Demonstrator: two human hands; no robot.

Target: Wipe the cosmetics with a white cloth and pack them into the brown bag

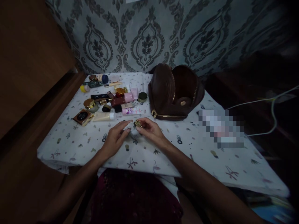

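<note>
Near the table's front middle, my right hand [151,129] pinches a small shiny gold item [137,123], perhaps a cap or a small cosmetic case; its exact kind is unclear. Facing it from the left, my left hand [116,135] has thumb and fingers closed around something pale and whitish, too blurred to name. The two hands almost meet. Just beyond them lie a pink-and-white tube [132,111] and a cream tube with a white cap [103,116]. Behind my right hand stands a brown cosmetic bag [161,90], its zipped top gaping open.
Several cosmetics crowd the table's back left, among them a gold-lidded jar [90,105], a dark green-lidded jar [142,96] and a square compact [82,116]. A blurred-out flat object [220,128] and a white cable [273,116] lie right. A wooden panel [32,46] borders the left.
</note>
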